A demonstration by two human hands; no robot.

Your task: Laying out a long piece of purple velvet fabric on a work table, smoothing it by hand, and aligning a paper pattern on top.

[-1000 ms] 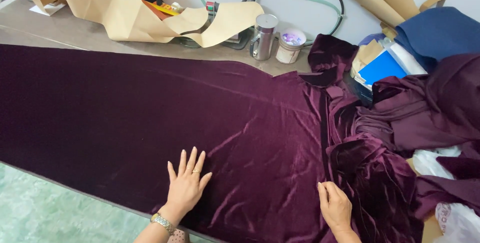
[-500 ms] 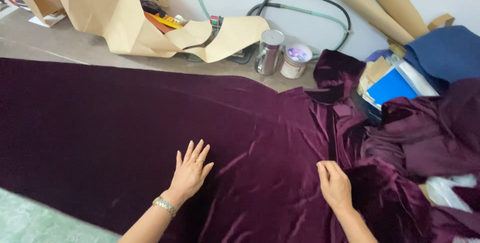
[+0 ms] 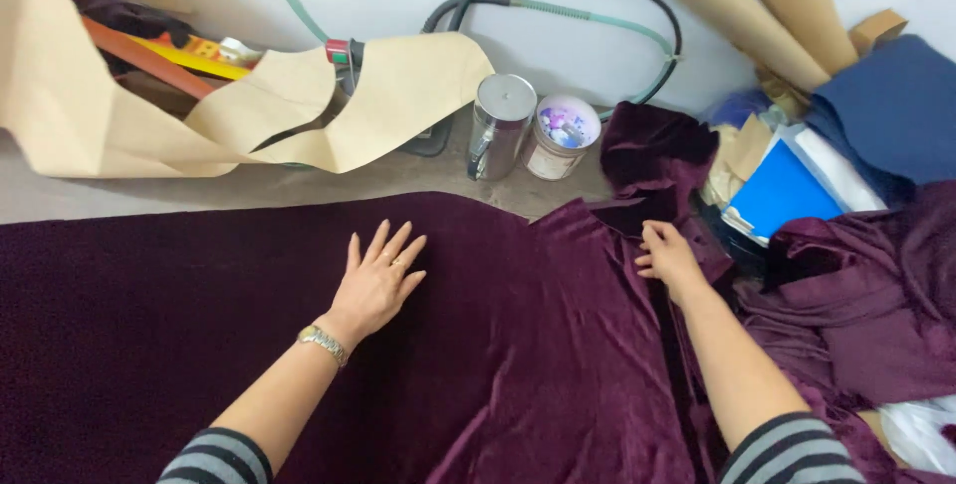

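A large dark purple velvet cloth (image 3: 179, 325) lies spread over the table. My left hand (image 3: 378, 280) rests flat on it with fingers spread, near the cloth's far edge; a metal watch sits on that wrist. My right hand (image 3: 667, 257) lies on the cloth's right part, by a fold line, with fingers curled down onto the fabric. Whether it pinches the cloth cannot be made out. Both forearms wear striped sleeves.
Behind the cloth stand a metal can (image 3: 498, 125) and a clear jar of small bits (image 3: 563, 135). Brown pattern paper (image 3: 249, 116) lies at the back left. Cardboard tubes (image 3: 737, 16), blue fabric (image 3: 886, 106) and bunched purple cloth (image 3: 856, 315) crowd the right. A hose (image 3: 588, 6) loops on the wall.
Both hands have slid away from me across the velvet, toward its far edge. The view has moved closer to the wall side.
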